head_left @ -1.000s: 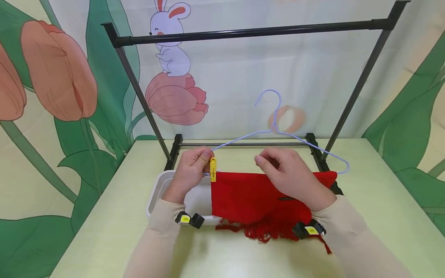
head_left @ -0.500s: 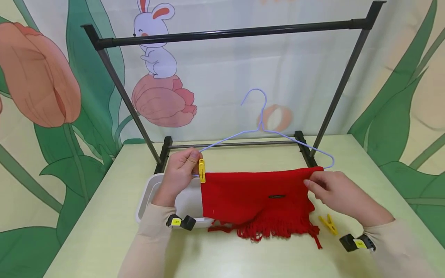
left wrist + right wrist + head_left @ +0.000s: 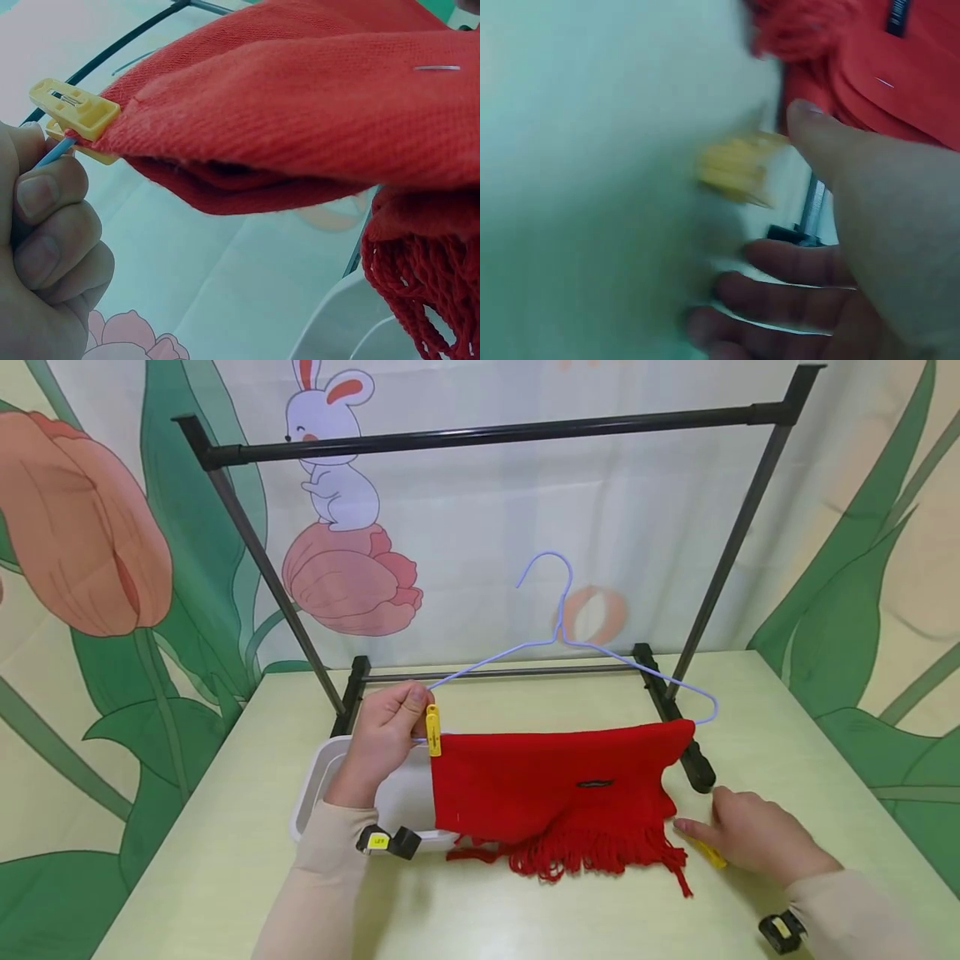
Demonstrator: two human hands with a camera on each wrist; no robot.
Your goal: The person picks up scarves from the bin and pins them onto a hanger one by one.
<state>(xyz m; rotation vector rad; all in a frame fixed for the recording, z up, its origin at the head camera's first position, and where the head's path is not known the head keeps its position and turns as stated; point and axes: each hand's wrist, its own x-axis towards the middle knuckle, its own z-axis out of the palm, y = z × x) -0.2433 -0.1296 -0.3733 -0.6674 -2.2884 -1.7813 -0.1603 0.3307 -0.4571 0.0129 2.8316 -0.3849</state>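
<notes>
My left hand (image 3: 378,735) grips the left end of a light-purple wire hanger (image 3: 506,653). A red fringed scarf (image 3: 517,777) hangs folded over the hanger's lower bar. Beside the left fingers, a yellow clothespin (image 3: 433,732) clamps the scarf's left corner to the bar, seen close in the left wrist view (image 3: 79,112). On the table at right lies a second yellow clothespin (image 3: 735,169), blurred in the right wrist view. My right hand (image 3: 765,833) is over it, thumb and fingers spread apart on either side, and partly hides it in the head view.
A black rack (image 3: 480,437) stands behind the hanger, its right foot (image 3: 697,768) near my right hand. Behind the scarf's left part, a white plastic basin (image 3: 303,797) sits on the pale table (image 3: 225,860). A printed curtain (image 3: 465,560) covers the back.
My right hand has moved right along the scarf, left its right corner and dropped to the loose clothespin. The left hand keeps its hold on the hanger. The head view has shifted slightly.
</notes>
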